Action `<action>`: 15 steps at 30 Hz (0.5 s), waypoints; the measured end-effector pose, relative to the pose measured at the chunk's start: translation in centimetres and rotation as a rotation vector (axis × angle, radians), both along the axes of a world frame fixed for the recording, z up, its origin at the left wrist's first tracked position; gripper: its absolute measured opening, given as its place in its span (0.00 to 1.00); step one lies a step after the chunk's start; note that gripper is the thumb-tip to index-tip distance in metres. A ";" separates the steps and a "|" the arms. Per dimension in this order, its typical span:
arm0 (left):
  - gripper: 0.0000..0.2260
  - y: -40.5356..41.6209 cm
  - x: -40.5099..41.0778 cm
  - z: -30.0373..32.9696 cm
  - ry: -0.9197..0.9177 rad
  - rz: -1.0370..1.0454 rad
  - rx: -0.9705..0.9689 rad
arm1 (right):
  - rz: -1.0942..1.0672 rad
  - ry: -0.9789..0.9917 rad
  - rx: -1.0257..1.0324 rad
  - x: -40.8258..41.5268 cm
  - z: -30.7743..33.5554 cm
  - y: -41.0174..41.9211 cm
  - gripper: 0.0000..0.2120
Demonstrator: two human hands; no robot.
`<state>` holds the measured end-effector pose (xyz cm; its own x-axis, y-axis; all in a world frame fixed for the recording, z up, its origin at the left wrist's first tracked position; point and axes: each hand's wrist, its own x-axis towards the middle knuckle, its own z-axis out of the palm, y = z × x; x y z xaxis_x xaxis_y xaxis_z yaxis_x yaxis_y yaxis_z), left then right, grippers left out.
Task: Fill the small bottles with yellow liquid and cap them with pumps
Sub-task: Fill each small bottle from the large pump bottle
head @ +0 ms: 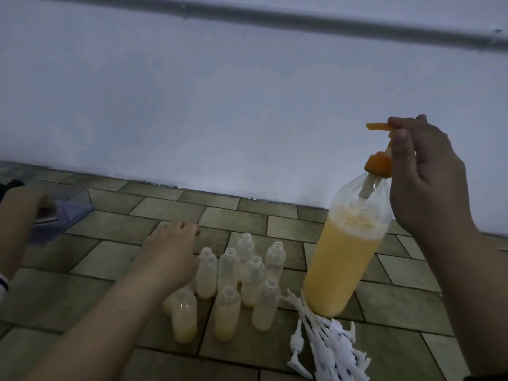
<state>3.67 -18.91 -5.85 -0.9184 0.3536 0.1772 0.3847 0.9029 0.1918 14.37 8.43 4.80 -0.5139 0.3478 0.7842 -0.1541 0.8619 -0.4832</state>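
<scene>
Your right hand (pixel 423 174) pinches the orange pump (pixel 380 127).
Your left hand (pixel 167 259), fingers relaxed, touches the small bottles (pixel 233 284).

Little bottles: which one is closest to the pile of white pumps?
The small bottle at the front right of the cluster. It stands right beside the white pumps lying on the floor; all the other little bottles stand farther left or farther back.

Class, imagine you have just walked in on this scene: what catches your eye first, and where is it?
The tall clear plastic bottle of yellow liquid at right stands out, its orange pump dispenser pinched by the right hand. Left of it cluster small clear uncapped bottles on the tiled floor; white pumps lie heaped in front.
</scene>
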 end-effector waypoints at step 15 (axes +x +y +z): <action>0.24 2.6 -2.2 -1.1 -0.359 -0.009 -0.229 | -0.020 -0.044 0.025 0.1 0.2 0.0 0.21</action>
